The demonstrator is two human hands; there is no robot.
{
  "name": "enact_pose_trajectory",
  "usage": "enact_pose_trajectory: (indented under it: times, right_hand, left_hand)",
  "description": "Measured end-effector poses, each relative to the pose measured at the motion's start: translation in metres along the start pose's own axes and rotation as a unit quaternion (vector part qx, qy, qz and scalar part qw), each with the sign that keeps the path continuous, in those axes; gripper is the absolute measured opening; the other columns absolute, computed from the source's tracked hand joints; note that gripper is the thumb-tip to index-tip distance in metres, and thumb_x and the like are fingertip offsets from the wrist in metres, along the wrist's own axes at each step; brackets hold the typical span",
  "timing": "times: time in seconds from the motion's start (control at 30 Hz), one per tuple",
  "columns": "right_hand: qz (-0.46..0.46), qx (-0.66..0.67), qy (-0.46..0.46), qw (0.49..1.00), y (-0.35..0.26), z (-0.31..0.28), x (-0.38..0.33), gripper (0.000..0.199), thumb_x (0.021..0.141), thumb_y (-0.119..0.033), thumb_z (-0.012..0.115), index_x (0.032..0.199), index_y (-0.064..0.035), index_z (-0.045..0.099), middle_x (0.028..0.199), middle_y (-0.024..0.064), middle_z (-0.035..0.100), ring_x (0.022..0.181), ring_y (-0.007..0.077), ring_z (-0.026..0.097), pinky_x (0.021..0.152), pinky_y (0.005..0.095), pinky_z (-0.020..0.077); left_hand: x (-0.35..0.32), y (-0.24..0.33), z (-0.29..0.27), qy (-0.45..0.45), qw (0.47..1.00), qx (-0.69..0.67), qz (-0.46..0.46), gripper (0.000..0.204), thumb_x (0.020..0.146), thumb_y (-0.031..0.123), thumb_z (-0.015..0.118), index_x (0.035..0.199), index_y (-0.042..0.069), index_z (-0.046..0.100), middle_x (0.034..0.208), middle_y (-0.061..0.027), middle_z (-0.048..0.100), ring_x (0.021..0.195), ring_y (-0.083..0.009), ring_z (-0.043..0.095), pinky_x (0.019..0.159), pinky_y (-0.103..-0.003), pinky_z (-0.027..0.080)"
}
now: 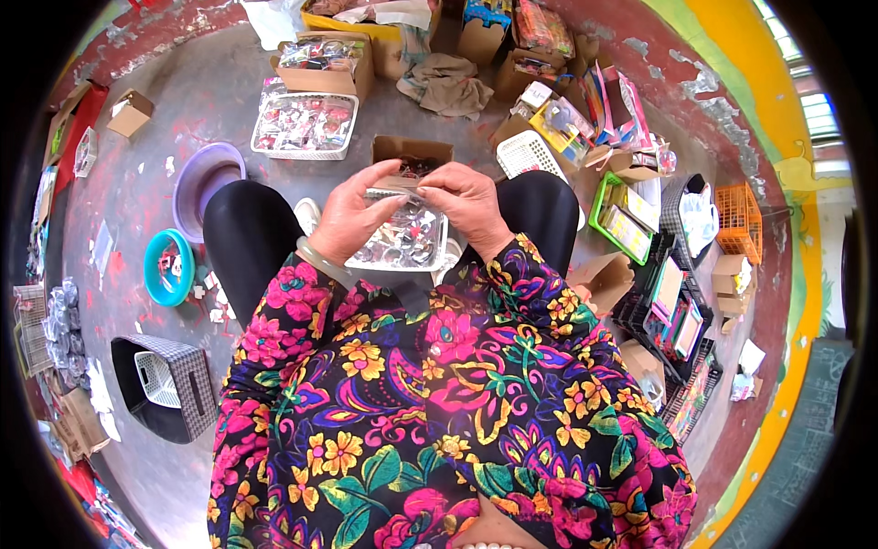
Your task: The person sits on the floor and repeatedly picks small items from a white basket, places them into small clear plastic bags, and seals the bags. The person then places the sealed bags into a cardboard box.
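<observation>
My left hand [355, 216] and my right hand [468, 205] are close together between my knees, fingertips curled toward each other. The fingers of both hands are closed in a pinch. A thin, pale strip shows between them, too small to make out. Just below the hands stands a white basket [382, 260] filled with small, shiny, clear-wrapped pieces [413, 233]. Beyond my fingertips sits an open cardboard box [412, 146] with small dark and red items inside, partly hidden by my hands.
A purple basin [187, 197] and a turquoise basin [154, 285] stand to my left, near a checked fabric bin [194, 392]. Ahead lies another filled white basket [304, 152]. At right are a green basket [598, 220], black crates [631, 316] and an orange crate [739, 224].
</observation>
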State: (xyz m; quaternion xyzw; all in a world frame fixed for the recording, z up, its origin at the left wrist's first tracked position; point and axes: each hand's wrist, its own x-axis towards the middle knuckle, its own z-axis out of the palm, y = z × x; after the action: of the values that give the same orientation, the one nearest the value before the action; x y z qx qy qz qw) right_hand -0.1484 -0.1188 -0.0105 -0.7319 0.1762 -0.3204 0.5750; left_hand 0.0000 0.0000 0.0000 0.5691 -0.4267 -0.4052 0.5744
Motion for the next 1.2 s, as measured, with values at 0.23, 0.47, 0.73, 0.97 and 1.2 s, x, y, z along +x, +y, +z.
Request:
enact_pose_trajectory:
  times: [0.23, 0.47, 0.73, 0.97, 1.2]
  right_hand:
    - [-0.037, -0.061, -0.100, 0.992, -0.032, -0.013, 0.010, 0.008, 0.071, 0.002, 0.065, 0.079, 0.0005, 0.065, 0.076, 0.0055, 0.061, 0.073, 0.0139, 0.056, 0.065, 0.0234, 0.0449]
    - [-0.093, -0.054, -0.128, 0.986, -0.074, -0.005, 0.014, 0.009, 0.072, 0.002, 0.065, 0.080, 0.0004, 0.065, 0.075, 0.0065, 0.062, 0.071, 0.0144, 0.057, 0.063, 0.0237, 0.0454]
    - [-0.094, -0.024, -0.114, 0.989, -0.084, 0.004, 0.000, 0.007, 0.074, 0.000, 0.064, 0.080, 0.0016, 0.065, 0.075, 0.0070, 0.062, 0.070, 0.0142, 0.057, 0.062, 0.0238, 0.0447]
    - [0.066, 0.053, -0.059, 0.995, -0.076, 0.007, -0.009, 0.009, 0.079, -0.004, 0.062, 0.083, 0.0034, 0.064, 0.076, 0.0048, 0.060, 0.068, 0.0090, 0.055, 0.061, 0.0206, 0.0440]
    - [0.192, 0.141, -0.052, 0.970, -0.060, 0.012, -0.007, 0.013, 0.082, -0.007, 0.060, 0.088, 0.0031, 0.062, 0.075, 0.0038, 0.061, 0.068, 0.0086, 0.056, 0.063, 0.0208, 0.0462]
  left_hand:
    - [0.007, 0.016, -0.001, -0.001, 0.922, 0.314, 0.227, 0.016, 0.071, 0.008, 0.066, 0.087, 0.006, 0.065, 0.096, -0.0101, 0.062, 0.101, -0.0273, 0.053, 0.085, -0.035, 0.043]
    - [-0.019, 0.065, -0.009, 0.020, 0.917, 0.328, 0.225, 0.010, 0.074, 0.009, 0.063, 0.082, 0.003, 0.062, 0.086, -0.0109, 0.063, 0.089, -0.0271, 0.059, 0.075, -0.034, 0.047]
    - [-0.049, 0.080, -0.012, 0.047, 0.921, 0.329, 0.203, 0.008, 0.076, 0.001, 0.060, 0.084, 0.001, 0.061, 0.085, -0.0106, 0.063, 0.090, -0.0260, 0.060, 0.076, -0.031, 0.047]
    - [-0.051, 0.061, -0.016, 0.123, 0.991, -0.057, -0.010, 0.011, 0.083, 0.002, 0.055, 0.089, -0.003, 0.062, 0.090, -0.0087, 0.064, 0.089, -0.0147, 0.058, 0.081, -0.026, 0.043]
    - [-0.039, 0.016, -0.004, 0.067, 0.976, -0.190, -0.078, 0.013, 0.084, 0.004, 0.056, 0.093, -0.003, 0.062, 0.088, -0.0056, 0.062, 0.083, -0.0089, 0.056, 0.076, -0.021, 0.043]
